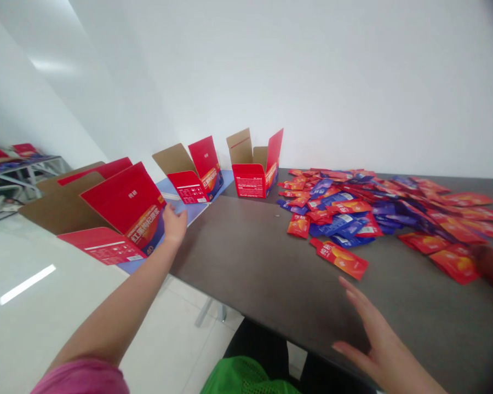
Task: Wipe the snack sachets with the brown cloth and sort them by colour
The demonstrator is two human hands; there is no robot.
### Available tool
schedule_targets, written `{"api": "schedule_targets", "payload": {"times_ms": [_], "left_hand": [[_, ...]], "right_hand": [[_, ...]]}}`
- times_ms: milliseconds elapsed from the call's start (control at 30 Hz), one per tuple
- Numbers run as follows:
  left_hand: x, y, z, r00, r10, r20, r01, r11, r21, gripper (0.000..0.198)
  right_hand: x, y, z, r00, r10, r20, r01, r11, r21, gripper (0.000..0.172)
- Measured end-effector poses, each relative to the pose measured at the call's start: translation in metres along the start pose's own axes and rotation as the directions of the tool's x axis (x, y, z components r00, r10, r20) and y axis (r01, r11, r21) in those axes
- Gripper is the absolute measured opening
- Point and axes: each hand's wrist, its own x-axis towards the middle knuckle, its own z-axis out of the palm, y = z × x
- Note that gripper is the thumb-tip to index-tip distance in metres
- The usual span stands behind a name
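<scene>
At the left table edge, my left hand (175, 221) is on the right-hand side of an open red cardboard box (125, 205). Its thumb shows, while the other fingers are partly hidden against the box. My right hand (373, 339) hovers over the dark table (238, 257), thumb and fingers spread, holding nothing. Nearest to it lies a single red-orange pouch (342, 258), apart from its fingertips. Beyond that spreads a heap of red and blue pouches (345, 210).
Two more open boxes, a middle one (195, 183) and a right one (252, 178), stand by the white wall (332, 82). Another person's hand (491, 265), blurred, is at the pouches on the far right. A second table (28, 164) stands at the far left.
</scene>
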Motion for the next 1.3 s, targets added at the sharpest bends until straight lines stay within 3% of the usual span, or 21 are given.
{"api": "schedule_targets", "payload": {"times_ms": [67, 133, 167, 233, 367, 500, 733, 867, 967, 1067, 1167, 1233, 1300], "left_hand": [[-0.022, -0.015, -0.031, 0.98, 0.145, -0.138, -0.13, 0.985, 0.117, 0.077], [-0.036, -0.027, -0.065, 0.851, 0.434, -0.295, -0.281, 0.852, 0.442, 0.088], [-0.039, -0.032, -0.081, 0.812, 0.503, -0.297, -0.294, 0.791, 0.536, 0.092], [-0.037, -0.038, -0.109, 0.78, 0.529, -0.335, -0.246, 0.751, 0.613, 0.097], [-0.01, -0.039, -0.137, 0.84, 0.423, -0.34, -0.151, 0.785, 0.601, 0.081], [0.023, -0.037, -0.138, 0.89, 0.38, -0.251, -0.168, 0.786, 0.594, 0.066], [0.074, -0.025, -0.123, 0.942, 0.302, -0.144, -0.161, 0.786, 0.597, 0.058], [0.092, -0.012, -0.111, 0.954, 0.233, -0.188, -0.075, 0.794, 0.603, 0.062], [0.087, -0.005, -0.094, 0.923, 0.247, -0.294, -0.021, 0.798, 0.603, 0.082], [0.071, -0.003, -0.062, 0.869, 0.359, -0.34, -0.078, 0.778, 0.624, 0.083], [0.05, -0.005, -0.016, 0.85, 0.508, -0.143, -0.316, 0.708, 0.632, 0.07], [0.035, -0.004, 0.02, 0.79, 0.609, 0.067, -0.543, 0.646, 0.538, 0.064], [0.019, 0.003, 0.058, 0.751, 0.629, 0.201, -0.643, 0.626, 0.441, 0.061]], "right_hand": [[-0.001, -0.001, 0.002, 1.0, -0.014, -0.001, 0.014, 1.0, -0.005, 0.085], [-0.001, -0.001, 0.004, 0.999, -0.043, 0.003, 0.043, 0.999, -0.021, 0.085], [-0.001, -0.002, 0.005, 0.998, -0.062, 0.006, 0.062, 0.998, -0.033, 0.084], [0.0, -0.003, 0.006, 0.995, -0.101, 0.012, 0.101, 0.993, -0.061, 0.083], [0.002, -0.004, 0.008, 0.987, -0.157, 0.017, 0.158, 0.982, -0.106, 0.08], [0.002, -0.003, 0.008, 0.99, -0.137, 0.01, 0.138, 0.984, -0.117, 0.079], [0.003, -0.001, 0.009, 0.995, -0.091, 0.048, 0.097, 0.987, -0.132, 0.078], [0.003, 0.001, 0.009, 0.993, -0.098, 0.07, 0.109, 0.978, -0.178, 0.078], [0.002, 0.001, 0.009, 0.993, -0.097, 0.069, 0.108, 0.976, -0.189, 0.078], [0.002, 0.001, 0.009, 0.993, -0.093, 0.074, 0.106, 0.974, -0.202, 0.077], [0.004, -0.001, 0.009, 0.991, -0.089, 0.096, 0.109, 0.97, -0.218, 0.077], [0.005, -0.003, 0.009, 0.99, -0.093, 0.109, 0.116, 0.967, -0.227, 0.076], [0.005, -0.005, 0.009, 0.988, -0.102, 0.119, 0.128, 0.963, -0.239, 0.075]]}}
